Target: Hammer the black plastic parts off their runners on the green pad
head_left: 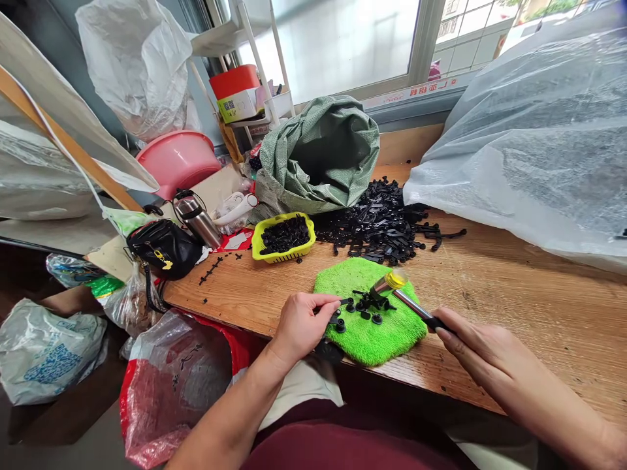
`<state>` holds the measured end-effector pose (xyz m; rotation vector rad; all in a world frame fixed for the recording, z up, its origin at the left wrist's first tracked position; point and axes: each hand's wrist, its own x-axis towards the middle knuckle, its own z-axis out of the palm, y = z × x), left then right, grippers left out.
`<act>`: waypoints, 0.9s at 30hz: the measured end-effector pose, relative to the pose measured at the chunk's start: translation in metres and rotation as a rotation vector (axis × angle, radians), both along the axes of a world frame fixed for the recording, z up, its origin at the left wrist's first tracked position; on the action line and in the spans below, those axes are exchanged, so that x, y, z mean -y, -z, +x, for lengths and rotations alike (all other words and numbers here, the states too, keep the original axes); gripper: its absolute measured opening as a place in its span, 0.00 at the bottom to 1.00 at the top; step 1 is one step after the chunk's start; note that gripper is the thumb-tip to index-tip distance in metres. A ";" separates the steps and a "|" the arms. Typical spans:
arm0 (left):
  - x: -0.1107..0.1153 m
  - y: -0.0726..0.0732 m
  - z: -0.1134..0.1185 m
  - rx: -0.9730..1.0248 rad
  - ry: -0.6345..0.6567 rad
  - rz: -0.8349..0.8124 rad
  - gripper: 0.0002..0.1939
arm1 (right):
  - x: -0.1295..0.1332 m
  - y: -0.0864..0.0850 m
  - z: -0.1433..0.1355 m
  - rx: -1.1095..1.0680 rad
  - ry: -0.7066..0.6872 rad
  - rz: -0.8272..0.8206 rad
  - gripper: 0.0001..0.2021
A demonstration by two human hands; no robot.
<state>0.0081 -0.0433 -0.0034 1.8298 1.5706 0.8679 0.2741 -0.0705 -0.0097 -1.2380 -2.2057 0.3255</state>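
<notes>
Pinching a slim black part (346,301) at the green cloth's (382,343) left edge is the left hand (304,320), the right hand (482,344) gripping a yellow-faced silver hammer (411,305).

Light: bright daylight from window (343,49) at top; pane near-white. Surface (514,307) well lit, faint sheen on wood. Shadows: dark hollow inside green sack (281,153); lower left dim. Glare: pale highlights on plastic sheeting (533,143), steel bottle (200,219). Black parts (382,225): detail merging. Distortion: wide-angle, edges stretched, uprights leaning. Focus: centre fairly sharp, margins softer.
</notes>
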 end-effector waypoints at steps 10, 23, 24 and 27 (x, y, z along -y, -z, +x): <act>0.001 -0.015 0.003 -0.308 0.007 0.034 0.11 | -0.010 -0.014 -0.021 0.274 -0.043 0.151 0.12; 0.001 -0.020 0.001 -0.405 0.029 0.001 0.12 | -0.016 -0.017 -0.028 0.371 -0.034 0.100 0.12; 0.001 -0.021 0.001 -0.418 0.031 -0.003 0.12 | -0.017 -0.017 -0.027 0.373 -0.034 0.105 0.13; 0.000 -0.023 0.001 -0.465 0.051 -0.016 0.12 | -0.018 -0.016 -0.025 0.376 -0.042 0.127 0.13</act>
